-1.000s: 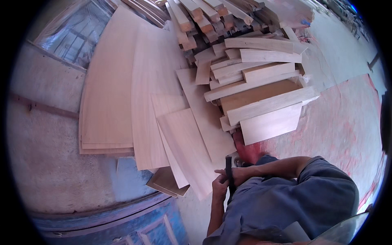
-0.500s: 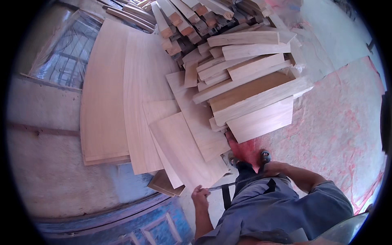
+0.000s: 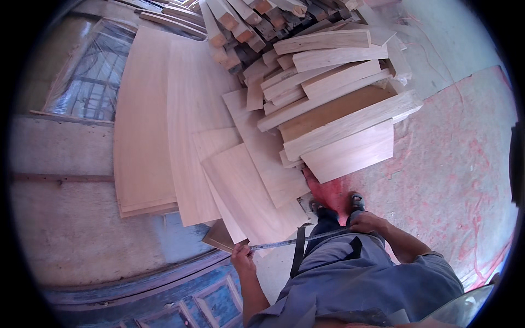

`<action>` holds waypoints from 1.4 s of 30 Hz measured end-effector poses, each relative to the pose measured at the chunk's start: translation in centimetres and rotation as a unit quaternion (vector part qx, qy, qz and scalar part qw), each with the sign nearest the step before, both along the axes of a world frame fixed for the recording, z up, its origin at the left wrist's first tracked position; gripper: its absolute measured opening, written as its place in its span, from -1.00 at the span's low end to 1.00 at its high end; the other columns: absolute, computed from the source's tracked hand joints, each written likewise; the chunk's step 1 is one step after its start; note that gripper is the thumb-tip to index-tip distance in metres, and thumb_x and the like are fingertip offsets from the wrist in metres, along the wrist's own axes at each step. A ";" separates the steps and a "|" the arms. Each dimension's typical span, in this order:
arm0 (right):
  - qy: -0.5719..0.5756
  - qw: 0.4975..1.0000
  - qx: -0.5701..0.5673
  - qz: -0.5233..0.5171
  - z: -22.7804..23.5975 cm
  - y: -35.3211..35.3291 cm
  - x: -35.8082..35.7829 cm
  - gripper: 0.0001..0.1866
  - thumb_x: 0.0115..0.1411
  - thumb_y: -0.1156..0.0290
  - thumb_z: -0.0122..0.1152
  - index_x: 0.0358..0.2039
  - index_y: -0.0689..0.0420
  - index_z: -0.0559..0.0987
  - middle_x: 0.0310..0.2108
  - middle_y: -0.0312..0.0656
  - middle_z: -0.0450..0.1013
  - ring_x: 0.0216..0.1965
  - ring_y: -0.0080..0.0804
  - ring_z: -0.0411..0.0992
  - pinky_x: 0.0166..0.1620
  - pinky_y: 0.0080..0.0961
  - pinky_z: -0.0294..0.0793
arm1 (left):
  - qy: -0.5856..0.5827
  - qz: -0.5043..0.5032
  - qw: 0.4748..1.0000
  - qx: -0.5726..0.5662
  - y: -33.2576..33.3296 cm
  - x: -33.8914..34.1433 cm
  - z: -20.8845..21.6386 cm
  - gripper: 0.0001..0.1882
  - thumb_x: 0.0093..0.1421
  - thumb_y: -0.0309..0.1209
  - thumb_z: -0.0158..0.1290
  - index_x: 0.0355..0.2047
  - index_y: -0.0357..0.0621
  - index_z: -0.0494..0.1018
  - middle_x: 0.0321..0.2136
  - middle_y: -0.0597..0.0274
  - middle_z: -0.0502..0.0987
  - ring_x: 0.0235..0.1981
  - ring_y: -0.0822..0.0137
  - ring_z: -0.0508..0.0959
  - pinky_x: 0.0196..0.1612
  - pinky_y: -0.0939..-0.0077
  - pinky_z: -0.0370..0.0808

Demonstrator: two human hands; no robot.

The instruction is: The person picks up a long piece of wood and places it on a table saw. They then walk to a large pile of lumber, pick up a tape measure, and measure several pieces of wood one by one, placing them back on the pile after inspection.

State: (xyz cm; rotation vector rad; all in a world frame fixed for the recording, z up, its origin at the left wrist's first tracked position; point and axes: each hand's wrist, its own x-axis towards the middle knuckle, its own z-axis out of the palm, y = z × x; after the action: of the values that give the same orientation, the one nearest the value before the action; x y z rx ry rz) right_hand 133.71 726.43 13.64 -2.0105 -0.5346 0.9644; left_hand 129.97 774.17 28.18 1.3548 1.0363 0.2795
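- Tape point(image 3: 273, 244), a thin, marked measuring band: we find it in front of the waist, stretched between both hands and apart from the floor. In view it crosses the near end of a pale board point(image 3: 251, 180).
- Left hand point(image 3: 242, 258): fingers curled closed, with the band's left end pinched at the fingertips. We see no other thing in this grip.
- Right hand point(image 3: 367, 222): closed into a loose fist at the band's right end. We cannot tell whether a case sits inside the palm.
- Black strap point(image 3: 298, 252): hangs between the hands, where the band meets it in view. We cannot tell whether the two touch.
- Weight and stiffness: we judge the band light and springy, firm along its length while taut, yet likely to twist or buckle if slackened.
- Surface: we expect smooth faces and narrow edges that may slide through a weak pinch.
- Hold points: we advise thumb and forefinger on the flat faces at the very end, with the opposite end in a full palm grip. We advise keeping skin off the edges and leaving the middle span free.
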 end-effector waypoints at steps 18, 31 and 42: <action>0.028 0.992 -0.125 0.023 2.2 5.0 2.5 -0.64 0.15 0.12 0.06 -0.24 0.05 0.69 -0.18 -0.02 0.59 -0.12 -0.01 0.54 -0.02 -0.13 0.48 | 0.227 -0.091 0.966 -0.087 3.3 -22.9 -11.8 -0.39 0.11 -0.58 0.11 0.18 -0.40 0.21 -0.38 -0.03 0.54 -0.48 0.22 0.56 -0.39 0.38 0.53; 0.060 0.969 -0.197 -0.135 -3.8 4.6 0.1 -0.83 0.09 0.30 0.15 -0.42 0.06 0.65 -0.42 -0.09 0.56 -0.29 -0.10 0.56 -0.20 -0.19 0.54 | 0.233 -0.534 0.733 0.350 15.4 -21.0 -20.1 -0.56 0.15 -0.32 0.17 0.03 -0.21 0.48 -0.34 -0.03 0.64 -0.40 0.23 0.63 -0.21 0.43 0.55; 0.245 0.794 -0.186 -0.524 -0.9 6.1 -8.9 -0.72 0.11 0.34 0.13 -0.61 0.29 0.59 -0.66 -0.15 0.50 -0.66 -0.40 0.50 -0.52 -0.42 0.50 | 0.175 -0.265 0.943 0.097 28.5 0.6 -16.6 -0.46 0.16 -0.53 0.10 0.15 -0.50 0.32 -0.29 -0.01 0.64 -0.32 0.31 0.62 -0.19 0.50 0.55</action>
State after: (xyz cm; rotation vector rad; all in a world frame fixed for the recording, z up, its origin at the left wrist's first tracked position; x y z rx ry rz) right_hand 124.79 732.51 12.79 -1.8177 1.0526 0.8068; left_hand 130.55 802.64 11.55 1.8507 0.9012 -0.2813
